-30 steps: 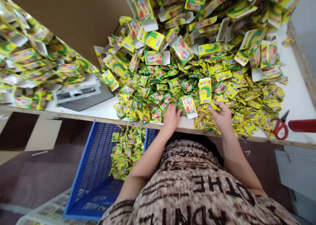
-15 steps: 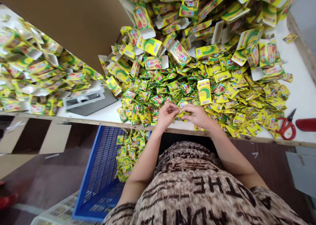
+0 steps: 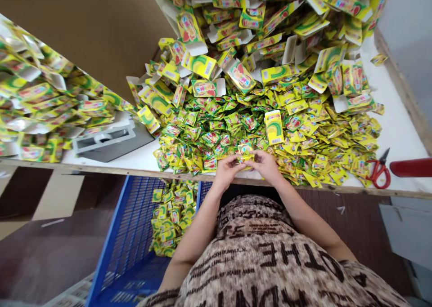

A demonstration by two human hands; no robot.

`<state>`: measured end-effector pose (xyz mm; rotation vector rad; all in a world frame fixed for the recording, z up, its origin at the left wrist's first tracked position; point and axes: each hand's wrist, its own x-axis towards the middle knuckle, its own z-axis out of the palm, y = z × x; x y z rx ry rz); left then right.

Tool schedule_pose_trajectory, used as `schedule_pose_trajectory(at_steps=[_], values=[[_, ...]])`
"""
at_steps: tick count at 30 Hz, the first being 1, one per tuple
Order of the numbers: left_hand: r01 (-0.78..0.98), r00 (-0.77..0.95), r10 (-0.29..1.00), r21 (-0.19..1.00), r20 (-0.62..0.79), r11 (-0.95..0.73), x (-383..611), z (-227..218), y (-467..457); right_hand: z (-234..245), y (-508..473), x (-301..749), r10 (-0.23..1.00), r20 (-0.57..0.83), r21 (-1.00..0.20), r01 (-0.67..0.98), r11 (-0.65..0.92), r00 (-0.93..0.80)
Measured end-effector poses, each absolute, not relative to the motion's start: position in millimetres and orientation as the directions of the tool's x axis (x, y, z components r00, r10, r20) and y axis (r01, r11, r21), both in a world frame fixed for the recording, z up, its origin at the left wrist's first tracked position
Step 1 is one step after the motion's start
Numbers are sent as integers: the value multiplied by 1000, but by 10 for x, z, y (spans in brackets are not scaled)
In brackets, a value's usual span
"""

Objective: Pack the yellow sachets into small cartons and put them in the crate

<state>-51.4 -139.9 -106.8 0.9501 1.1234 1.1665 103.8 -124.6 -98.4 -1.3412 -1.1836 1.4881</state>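
Yellow and green cover nearly the whole table point(image 3: 396, 127). Both hands meet at its near edge, just in front of the person's patterned shirt point(image 3: 270, 262). The left hand point(image 3: 227, 172) and the right hand point(image 3: 268, 165) are curled with their fingertips together, pinching one small yellow pack point(image 3: 245, 154) between them; whether it is a sachet or a folded box I cannot tell. The pack sits just above the near fringe of the sachets point(image 3: 313, 131), a wide flat heap that runs from the table's front edge back to its middle. One box point(image 3: 274, 127) lies flat on that heap, printed side up, just beyond the hands. Behind the sachets rises a loose pile of boxes point(image 3: 270, 33), many with white flaps open. Scissors point(image 3: 380, 171) with red handles lie on bare white table at the right, near the front edge, and a red bar point(image 3: 410, 167) just beside them reaches in from the right border. At the left end of the table a grey device point(image 3: 108, 138) rests near the heap. Further left a second pile point(image 3: 43, 100) of the same boxes lies on another surface, blurred. Below the table, left of the person, a blue crate point(image 3: 114, 244) holds a mound point(image 3: 172, 215) of sachets against its far wall
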Motion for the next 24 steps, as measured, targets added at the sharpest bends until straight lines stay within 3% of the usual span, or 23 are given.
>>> schedule_pose_trajectory(at_steps=[5,9,13,19,24], values=[[-111,142,979,980,-149,165,-555,-1050,-1378,-1066,-1359,1130,988,-141,-976,178,-129,-61],[-62,294,948,988,-119,143,-482,-1004,-1436,-1100,-1466,1328,971,-178,-972,182,-148,-161],[-102,338,939,989,-63,103,-345,-955,-1467,-1054,-1548,1468,988,-127,-950,296,-96,-87],[-118,223,948,958,-229,259,-266,-960,-1355,-978,-1547,1480,996,-75,-994,80,-72,-45],[-156,180,961,958,-212,241,-189,-996,-1390,-982,-1544,1506,993,-105,-980,162,-114,61]])
